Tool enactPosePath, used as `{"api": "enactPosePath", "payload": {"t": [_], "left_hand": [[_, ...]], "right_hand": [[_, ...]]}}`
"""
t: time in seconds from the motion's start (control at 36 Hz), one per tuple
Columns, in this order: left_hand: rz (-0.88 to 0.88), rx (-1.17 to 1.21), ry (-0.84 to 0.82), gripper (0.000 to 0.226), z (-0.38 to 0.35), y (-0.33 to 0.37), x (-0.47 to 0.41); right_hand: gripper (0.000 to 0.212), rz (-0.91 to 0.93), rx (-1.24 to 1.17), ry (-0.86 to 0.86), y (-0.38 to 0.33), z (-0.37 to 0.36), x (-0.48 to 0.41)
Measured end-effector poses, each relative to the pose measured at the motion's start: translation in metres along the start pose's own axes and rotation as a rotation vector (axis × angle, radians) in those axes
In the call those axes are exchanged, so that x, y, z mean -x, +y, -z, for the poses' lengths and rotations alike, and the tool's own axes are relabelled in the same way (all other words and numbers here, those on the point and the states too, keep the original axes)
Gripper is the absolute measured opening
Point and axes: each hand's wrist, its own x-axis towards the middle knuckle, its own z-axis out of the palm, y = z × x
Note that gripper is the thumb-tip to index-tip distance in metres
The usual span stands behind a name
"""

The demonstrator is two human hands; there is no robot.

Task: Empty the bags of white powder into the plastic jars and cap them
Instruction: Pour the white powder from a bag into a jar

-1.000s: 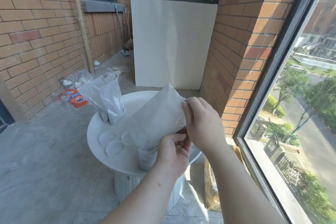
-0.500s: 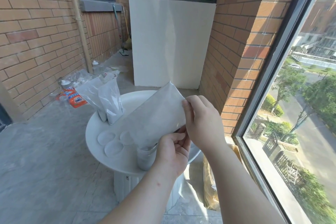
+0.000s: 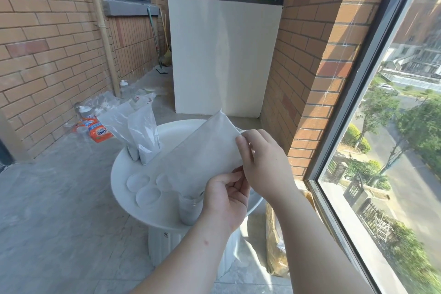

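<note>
Left hand (image 3: 224,200), right hand (image 3: 265,164) still pinching bag (image 3: 202,157) — tilted into jar (image 3: 189,210), nothing shifted

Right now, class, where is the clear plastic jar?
Head view: the clear plastic jar stands at the round white table's near edge, under the tilted powder bag, left of the left hand.

The only wording that can be read is "OMO", printed on the orange packet (image 3: 99,130) lying on the floor (image 3: 47,198) beside the brick wall (image 3: 47,43).

Orange detergent packet (image 3: 100,132) on grey floor (image 3: 47,210), mop (image 3: 154,40) against brick wall (image 3: 47,31)
</note>
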Motion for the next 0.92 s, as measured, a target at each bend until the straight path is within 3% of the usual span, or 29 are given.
{"api": "enactPosePath", "payload": {"t": [0.31, 0.69, 0.92], "left_hand": [[-0.022, 0.003, 0.005, 0.03, 0.001, 0.001, -0.002], [-0.013, -0.005, -0.012, 0.033, 0.003, -0.002, -0.005], [-0.007, -0.039, -0.019, 0.029, 0.003, -0.003, -0.003]], "right_hand": [[0.022, -0.161, -0.145, -0.113, 0.012, 0.015, 0.005], [0.016, 0.026, -0.062, 0.008, 0.009, 0.01, 0.004], [0.023, 0.028, -0.057, 0.026, 0.005, 0.006, 0.002]]}}
